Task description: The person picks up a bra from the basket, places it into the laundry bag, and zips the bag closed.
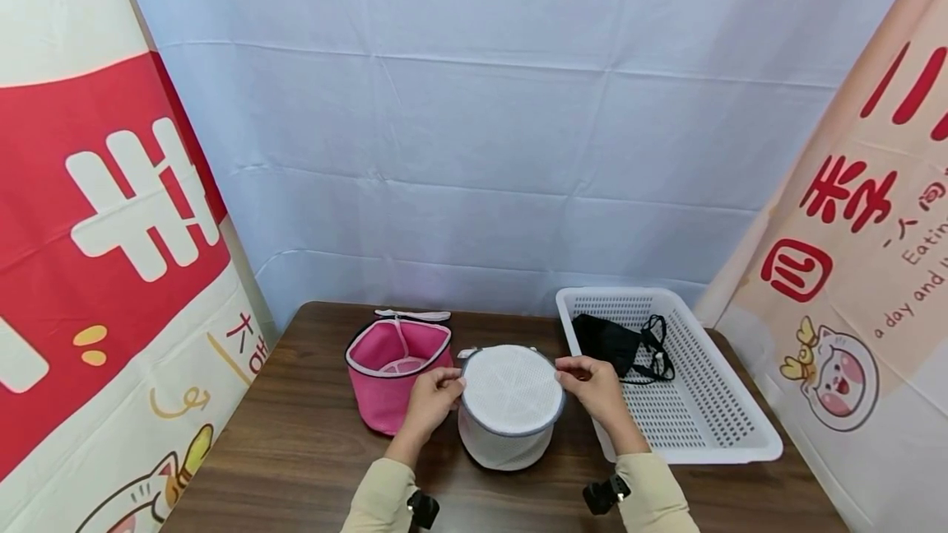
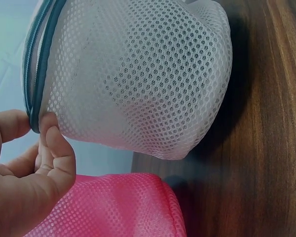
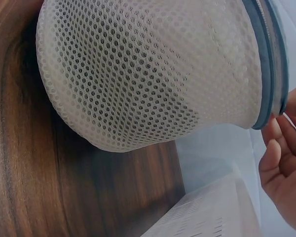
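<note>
Pale sleeves (image 1: 381,492) are stretched above the counter (image 1: 518,508) as a white mesh bag (image 1: 513,389), held upright between pink bag (image 1: 379,401) and basket (image 1: 763,438), is pinched at opposite sides by left hand (image 1: 428,403) and right hand (image 1: 600,391), apparently for steadiness.

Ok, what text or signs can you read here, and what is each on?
"Eatin": right-hand curtain, cut off at the edge.
"a day and": same curtain, next word cut off.
"季": same curtain, red.
Boxed, apparently "四": same curtain, red.
Other characters there and on the left-hand curtain: cut off, tilted or small; can't read surely.
White mesh bag, pink bag, white basket: no text visible.
</note>
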`<state>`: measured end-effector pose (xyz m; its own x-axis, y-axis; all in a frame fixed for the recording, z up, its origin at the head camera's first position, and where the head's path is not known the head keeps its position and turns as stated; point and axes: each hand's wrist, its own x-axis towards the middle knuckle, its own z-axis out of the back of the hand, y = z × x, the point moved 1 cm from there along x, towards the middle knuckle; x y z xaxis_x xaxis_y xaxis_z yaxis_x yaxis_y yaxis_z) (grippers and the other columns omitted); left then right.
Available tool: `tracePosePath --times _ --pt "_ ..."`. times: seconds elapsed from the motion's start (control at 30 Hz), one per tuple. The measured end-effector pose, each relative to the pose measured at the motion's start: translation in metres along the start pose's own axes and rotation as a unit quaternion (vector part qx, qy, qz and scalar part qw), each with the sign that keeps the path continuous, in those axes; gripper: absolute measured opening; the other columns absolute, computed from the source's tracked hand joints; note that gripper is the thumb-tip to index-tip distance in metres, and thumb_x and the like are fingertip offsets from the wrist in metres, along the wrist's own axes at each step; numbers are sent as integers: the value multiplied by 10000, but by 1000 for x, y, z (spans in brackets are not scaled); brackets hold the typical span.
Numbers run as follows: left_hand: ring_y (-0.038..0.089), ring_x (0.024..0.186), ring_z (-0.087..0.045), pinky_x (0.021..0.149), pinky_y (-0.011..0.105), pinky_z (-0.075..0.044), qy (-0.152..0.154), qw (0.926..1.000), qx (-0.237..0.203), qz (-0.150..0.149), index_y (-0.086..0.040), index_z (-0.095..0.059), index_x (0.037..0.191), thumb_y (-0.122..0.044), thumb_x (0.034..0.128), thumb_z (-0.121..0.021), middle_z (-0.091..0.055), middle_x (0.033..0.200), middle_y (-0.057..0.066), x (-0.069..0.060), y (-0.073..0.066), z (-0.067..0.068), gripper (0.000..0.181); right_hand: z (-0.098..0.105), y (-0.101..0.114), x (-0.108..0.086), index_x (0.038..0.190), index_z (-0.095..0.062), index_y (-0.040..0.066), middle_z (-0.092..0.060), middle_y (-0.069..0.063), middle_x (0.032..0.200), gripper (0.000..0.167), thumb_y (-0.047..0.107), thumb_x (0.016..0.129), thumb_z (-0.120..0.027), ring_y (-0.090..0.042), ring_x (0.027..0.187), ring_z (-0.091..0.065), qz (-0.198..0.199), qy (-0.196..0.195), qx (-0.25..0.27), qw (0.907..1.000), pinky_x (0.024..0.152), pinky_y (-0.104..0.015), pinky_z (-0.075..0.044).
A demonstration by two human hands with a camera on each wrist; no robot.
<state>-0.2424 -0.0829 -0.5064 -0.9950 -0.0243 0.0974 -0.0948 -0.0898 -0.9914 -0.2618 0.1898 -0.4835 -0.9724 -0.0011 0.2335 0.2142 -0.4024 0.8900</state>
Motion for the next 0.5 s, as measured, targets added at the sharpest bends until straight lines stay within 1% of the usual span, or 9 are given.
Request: tracePosePath --times 0.07,0.17,0.23,0.33,0.43,0.5 --pt "239 643 -591 636 485 -514 -12 10000 -12 12 139 -605 1048 -37 854 -621 -568 746 69 0 0 0 262 -1 0 1 946 -699 -16 -669 -100 886 167 24 785 -721 -155 728 -576 39 -59 -67 10000 556 -241 -456" --pt "256 654 -596 628 453 -521 -25 10000 -39 46 135 -607 1047 -33 859 -620 -563 746 62 -1 -4 -1 253 -1 1 2 936 -699 -16 -668 -93 871 160 20 781 -722 -154 716 -575 59 -109 -158 9998 552 -241 -457" --pt "237 649 -590 626 443 -523 -18 10000 -50 68 144 -604 1046 -21 863 -612 -560 747 68 -4 -10 -1 246 -1 1 1 939 -699 -13 -668 -86 869 163 23 782 -721 -156 721 -576 23 -94 -211 9997 556 -243 -458" --pt "183 632 -568 636 463 -520 9 10000 -45 32 167 -591 1041 5 867 -594 -554 752 90 -11 -23 -1 238 1 3 -1 959 -695 -8 -669 -88 893 166 27 798 -708 -175 748 -588 38 -60 -290 9996 570 -248 -467" --pt "156 632 -549 656 501 -510 20 10000 -33 -34 186 -579 1037 24 867 -578 -542 753 108 -17 -33 -1 235 2 6 -2 998 -685 -4 -666 -105 936 177 31 824 -683 -217 791 -603 200 10 -383 9991 591 -263 -476" --pt "157 632 -546 659 517 -503 20 9999 -60 -82 192 -573 1034 32 866 -575 -536 750 110 -18 -34 -1 233 3 7 -2 1019 -680 -1 -665 -113 955 184 44 840 -669 -237 816 -611 343 51 -491 9982 603 -268 -479"
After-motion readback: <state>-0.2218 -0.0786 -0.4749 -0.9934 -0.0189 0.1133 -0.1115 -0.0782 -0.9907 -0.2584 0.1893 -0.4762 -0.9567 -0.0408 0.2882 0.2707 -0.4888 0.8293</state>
